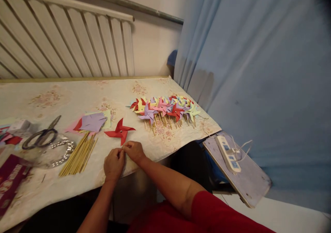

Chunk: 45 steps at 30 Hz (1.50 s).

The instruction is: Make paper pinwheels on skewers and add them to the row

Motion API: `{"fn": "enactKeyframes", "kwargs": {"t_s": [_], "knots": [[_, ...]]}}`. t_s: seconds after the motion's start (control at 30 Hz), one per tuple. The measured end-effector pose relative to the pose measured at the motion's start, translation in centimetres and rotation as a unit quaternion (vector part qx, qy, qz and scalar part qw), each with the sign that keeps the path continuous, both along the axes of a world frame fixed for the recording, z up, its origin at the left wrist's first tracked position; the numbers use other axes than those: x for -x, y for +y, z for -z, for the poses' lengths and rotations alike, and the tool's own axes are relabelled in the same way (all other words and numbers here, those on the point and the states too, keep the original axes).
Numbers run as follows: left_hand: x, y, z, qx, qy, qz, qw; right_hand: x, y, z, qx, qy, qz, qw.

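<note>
My left hand [114, 162] and my right hand [134, 151] meet at the table's front edge, fingertips pinched together. Whatever lies between them is too small to make out. Just beyond my fingers lies a red paper pinwheel [121, 131] with a small bright dot at its centre. A bundle of thin yellowish sticks [79, 153] rests to the left of my hands. Behind the sticks is a stack of cut paper sheets [93, 122], a purple one on top. Several finished pinwheels on sticks [162, 106] are grouped to the right, in red, pink, purple and yellow.
Scissors [42, 136], a ring of silvery beads or pins [67, 150], a small white box [20, 127] and a dark red box [11, 181] sit at the left. A power strip [228, 153] lies on a low board at the right, beside a blue curtain [253, 71].
</note>
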<state>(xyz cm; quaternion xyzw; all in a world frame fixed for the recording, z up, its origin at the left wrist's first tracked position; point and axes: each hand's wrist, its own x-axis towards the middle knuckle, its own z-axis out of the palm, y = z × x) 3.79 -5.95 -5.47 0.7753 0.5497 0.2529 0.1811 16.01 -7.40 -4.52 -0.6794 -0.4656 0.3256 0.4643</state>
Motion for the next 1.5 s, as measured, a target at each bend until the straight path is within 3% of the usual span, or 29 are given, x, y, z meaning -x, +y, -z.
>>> {"fn": "enactKeyframes", "kwargs": {"t_s": [0.57, 1.03, 1.5], "knots": [[0.1, 0.3, -0.1, 0.01, -0.004, 0.011, 1.0, -0.3, -0.2, 1.1, -0.02, 0.046, 0.009, 0.999], [-0.1, 0.1, -0.4, 0.023, 0.007, -0.009, 1.0, -2.8, -4.6, 0.5, -0.036, 0.028, -0.029, 0.999], [-0.1, 0.3, -0.3, 0.035, 0.035, -0.029, 0.998, -6.0, -7.6, 0.2, -0.003, 0.07, -0.06, 0.996]]}}
